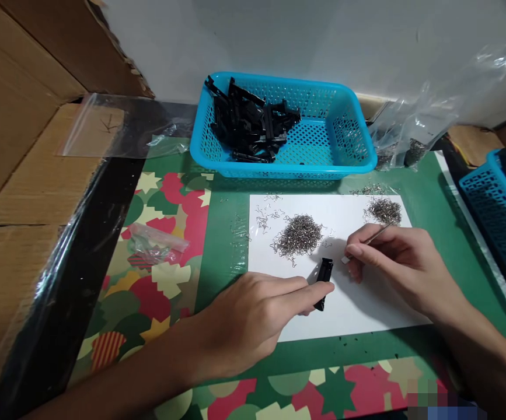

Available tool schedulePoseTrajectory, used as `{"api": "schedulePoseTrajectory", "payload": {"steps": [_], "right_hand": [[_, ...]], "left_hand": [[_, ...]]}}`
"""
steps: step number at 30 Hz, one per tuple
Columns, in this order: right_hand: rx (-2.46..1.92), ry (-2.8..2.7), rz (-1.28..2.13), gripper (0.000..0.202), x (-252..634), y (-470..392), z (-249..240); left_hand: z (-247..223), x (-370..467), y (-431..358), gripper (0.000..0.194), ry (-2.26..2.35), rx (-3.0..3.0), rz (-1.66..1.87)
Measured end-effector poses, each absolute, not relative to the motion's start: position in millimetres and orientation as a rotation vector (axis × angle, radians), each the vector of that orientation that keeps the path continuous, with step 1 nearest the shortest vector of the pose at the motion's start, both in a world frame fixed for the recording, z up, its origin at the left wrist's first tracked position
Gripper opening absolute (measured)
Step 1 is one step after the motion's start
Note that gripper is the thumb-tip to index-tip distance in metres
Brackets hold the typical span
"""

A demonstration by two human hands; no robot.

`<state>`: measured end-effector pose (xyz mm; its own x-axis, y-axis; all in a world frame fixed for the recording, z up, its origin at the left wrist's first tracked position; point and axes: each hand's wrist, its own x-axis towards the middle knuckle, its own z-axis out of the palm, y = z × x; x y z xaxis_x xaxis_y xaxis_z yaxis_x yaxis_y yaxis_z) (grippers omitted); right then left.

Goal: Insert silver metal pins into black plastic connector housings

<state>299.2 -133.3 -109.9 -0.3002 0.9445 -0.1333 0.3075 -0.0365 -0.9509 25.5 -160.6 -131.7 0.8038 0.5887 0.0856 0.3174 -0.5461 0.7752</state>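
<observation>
Head view: the left hand (268, 306) pinches a narrow black plastic part (325, 270) over a white paper sheet's (358, 318) near half; likely light, stiff, slick, best held by its long sides. The right hand (404, 259) pinches a slim metal-looking tool (377, 234).

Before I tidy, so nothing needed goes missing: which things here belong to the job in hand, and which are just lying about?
Job, seemingly:
black part in left hand
thin tool in right hand
large metal pile
small metal pile
paper
back basket

Lying about, probably:
crumpled bag
flat bag
cardboard
</observation>
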Motion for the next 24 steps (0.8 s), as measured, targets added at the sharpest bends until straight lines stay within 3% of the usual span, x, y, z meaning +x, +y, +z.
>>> {"api": "schedulePoseTrajectory", "payload": {"steps": [6,24], "right_hand": [[-1.328,-1.983,1.018,0.018,296.3,-139.6,-113.5],[-1.252,-2.130,0.770,0.015,291.8,-138.9,-114.6]], "left_hand": [[-130.6,25.9,-160.1,0.065,0.665,2.155,0.438],[-126.8,27.4,-152.9,0.067,0.689,1.843,0.441]]}}
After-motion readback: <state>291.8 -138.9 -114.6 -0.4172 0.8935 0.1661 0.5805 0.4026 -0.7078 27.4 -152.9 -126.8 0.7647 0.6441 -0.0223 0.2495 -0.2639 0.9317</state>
